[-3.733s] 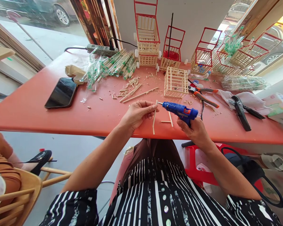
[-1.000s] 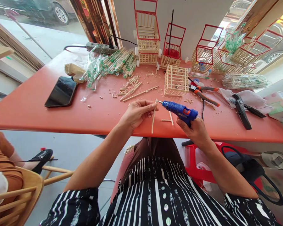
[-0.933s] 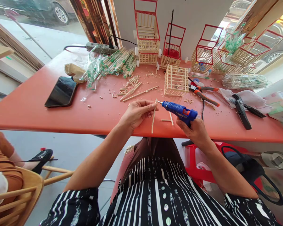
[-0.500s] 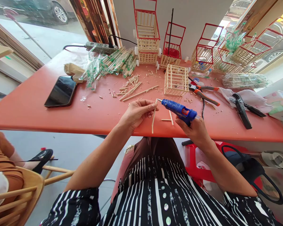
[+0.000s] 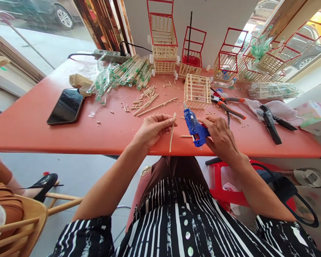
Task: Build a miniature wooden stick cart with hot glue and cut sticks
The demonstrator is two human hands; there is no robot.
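Note:
My left hand [image 5: 153, 130] pinches a thin wooden stick [image 5: 171, 134] and holds it upright above the near edge of the red table [image 5: 29, 125]. My right hand [image 5: 220, 137] grips a blue glue gun [image 5: 194, 126], which now lies turned with its nozzle pointing away toward an unpainted stick cage [image 5: 197, 91]. A small glued stick piece [image 5: 186, 136] lies on the table, partly under the gun.
A phone [image 5: 65, 111] lies at the left, wrapped chopstick bundles [image 5: 123, 73] and loose sticks [image 5: 149, 103] behind. Red-framed stick carts [image 5: 163, 39] line the back wall. Pliers [image 5: 227, 105] and black cutters [image 5: 270, 121] lie right. Another person sits at lower left [image 5: 0, 192].
The glue gun has swung away from the stick's tip: its nozzle turned from pointing left to pointing away from me, and my right hand lowered it toward the table. My left hand stayed put.

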